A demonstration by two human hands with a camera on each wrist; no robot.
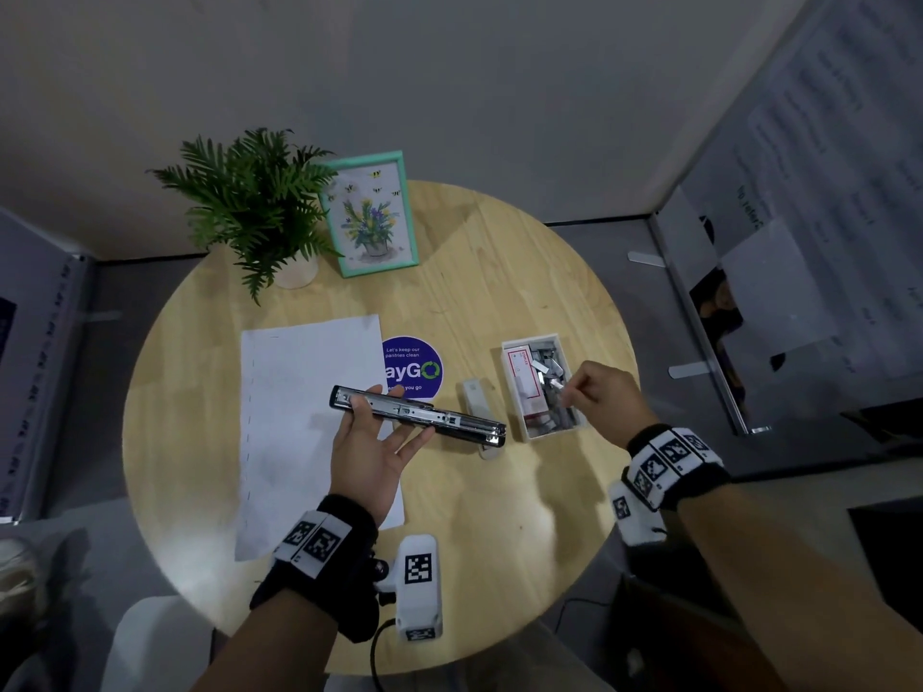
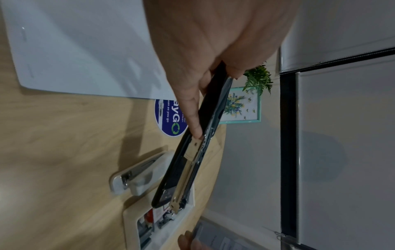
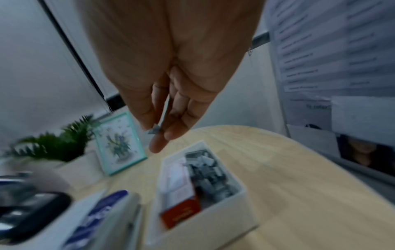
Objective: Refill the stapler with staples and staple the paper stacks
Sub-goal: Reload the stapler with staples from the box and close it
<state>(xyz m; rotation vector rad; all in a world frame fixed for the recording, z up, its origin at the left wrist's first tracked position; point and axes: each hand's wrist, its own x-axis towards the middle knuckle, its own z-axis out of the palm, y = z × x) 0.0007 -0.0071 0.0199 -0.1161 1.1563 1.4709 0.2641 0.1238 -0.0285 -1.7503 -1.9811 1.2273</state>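
My left hand [image 1: 372,442] holds a long black stapler [image 1: 419,416] opened out flat, its metal staple channel [image 2: 193,162] facing up, above the table. Its thumb and fingers grip the stapler's left half. My right hand [image 1: 594,397] hovers over a white box [image 1: 542,387] of loose staple strips and pinches a strip of staples [image 3: 155,131] between thumb and fingers. A white paper stack [image 1: 299,432] lies flat under the left hand. A row of staples runs down its left edge.
A second, white stapler [image 1: 479,407] lies on the round wooden table [image 1: 499,516] between the paper and the box. A purple round sticker [image 1: 412,367], a potted fern [image 1: 254,207] and a framed flower picture [image 1: 372,214] stand farther back.
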